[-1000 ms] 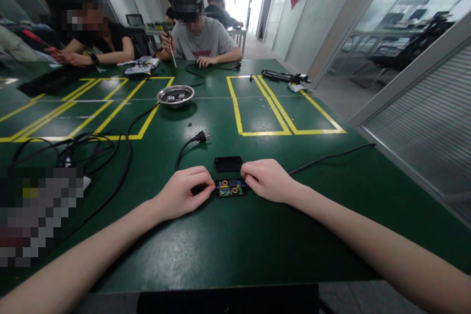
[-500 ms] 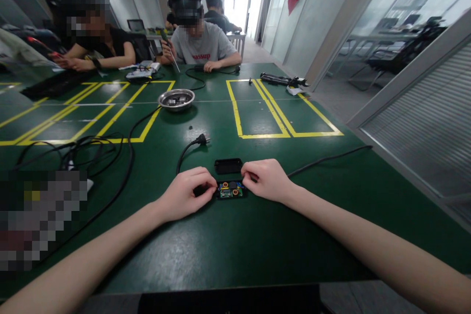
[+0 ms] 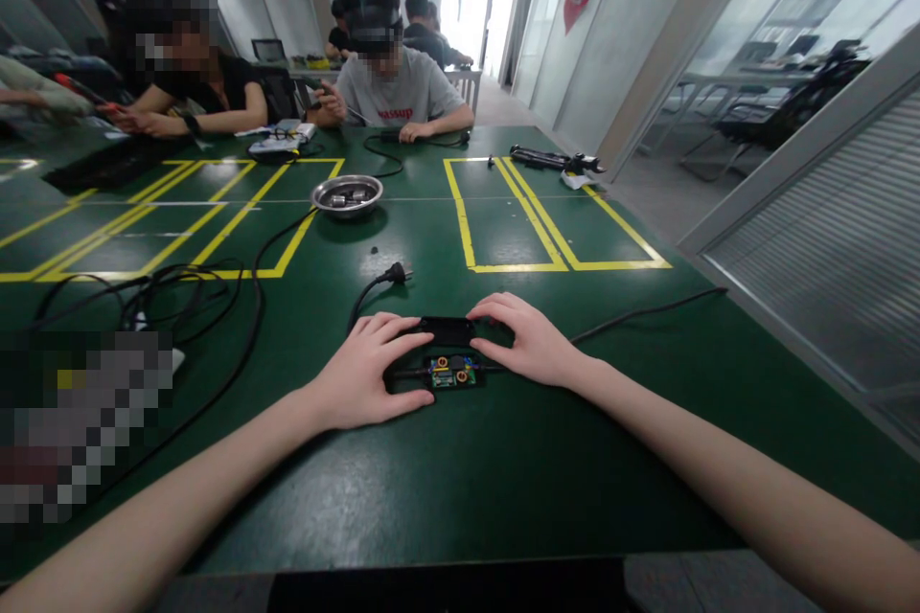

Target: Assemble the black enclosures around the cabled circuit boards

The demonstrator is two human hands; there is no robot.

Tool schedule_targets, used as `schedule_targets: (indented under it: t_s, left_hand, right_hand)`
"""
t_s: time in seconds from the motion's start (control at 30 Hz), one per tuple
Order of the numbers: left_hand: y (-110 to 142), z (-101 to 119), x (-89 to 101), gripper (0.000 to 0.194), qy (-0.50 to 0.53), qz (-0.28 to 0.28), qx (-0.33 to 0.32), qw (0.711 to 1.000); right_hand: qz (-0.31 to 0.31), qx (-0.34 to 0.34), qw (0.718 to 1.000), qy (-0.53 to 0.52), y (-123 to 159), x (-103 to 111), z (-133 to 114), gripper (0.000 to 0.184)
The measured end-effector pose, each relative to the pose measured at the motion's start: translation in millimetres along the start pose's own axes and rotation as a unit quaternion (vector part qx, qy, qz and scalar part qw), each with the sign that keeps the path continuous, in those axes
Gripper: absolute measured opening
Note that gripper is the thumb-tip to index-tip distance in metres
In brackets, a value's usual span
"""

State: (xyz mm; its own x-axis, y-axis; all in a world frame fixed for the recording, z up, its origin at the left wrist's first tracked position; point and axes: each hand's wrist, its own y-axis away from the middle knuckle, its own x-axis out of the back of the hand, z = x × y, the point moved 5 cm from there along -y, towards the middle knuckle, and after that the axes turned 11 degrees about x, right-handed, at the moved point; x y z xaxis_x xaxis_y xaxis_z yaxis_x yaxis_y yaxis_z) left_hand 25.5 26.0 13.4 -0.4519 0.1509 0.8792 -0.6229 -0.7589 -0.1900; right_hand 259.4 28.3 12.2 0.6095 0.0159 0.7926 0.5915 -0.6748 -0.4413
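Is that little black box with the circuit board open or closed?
Open: the circuit board shows bare, and the black cover is apart, just beyond it.

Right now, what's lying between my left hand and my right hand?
The head view shows a black plastic cover and, nearer you, an open black case with a circuit board, between your left hand and right hand.

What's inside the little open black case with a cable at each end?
Inside the case is a green circuit board with two copper-coloured coils and some blue bits. The board covers what's underneath, so that can't be seen.
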Motion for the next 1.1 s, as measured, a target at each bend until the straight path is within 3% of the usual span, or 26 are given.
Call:
schedule_targets:
  t_s: [0.07,0.2,0.4,0.6,0.8,0.97,1.1]
  left_hand:
    - [0.9,-0.5,-0.2,0.067,0.003,0.003,-0.008,1.0]
    - [1.9,-0.6,1.4,0.055,0.03,0.014,-0.015,0.999]
    - [3.5,4.7,3.3,0.049,0.101,0.021,-0.018,0.994]
    - [4.6,2.5,0.0,0.067,0.178,0.001,0.025,0.984]
    - [7.4,10.4,2.2,0.074,0.158,0.029,-0.002,0.987]
    - [6.4,10.8,-0.8,0.088,0.164,0.02,0.003,0.986]
    - [6.3,9.4,-1.9,0.088,0.185,0.002,0.008,0.983]
  right_hand:
    - [-0.003,-0.002,1.0,-0.024,0.2,-1.0,-2.1,0.029]
    - [0.002,-0.013,0.996,-0.087,0.9,-1.2,-3.0,0.039]
    - [0.037,-0.037,0.973,-0.223,1.1,0.1,-3.5,0.034]
    - [0.051,-0.066,0.962,-0.262,0.1,-3.4,-6.4,0.023]
    - [0.08,-0.103,0.947,-0.293,1.6,-2.7,-3.2,0.022]
    - [0.066,-0.136,0.935,-0.322,4.4,-7.1,2.7,0.023]
    - [0.048,-0.162,0.914,-0.368,6.2,-13.0,4.8,0.026]
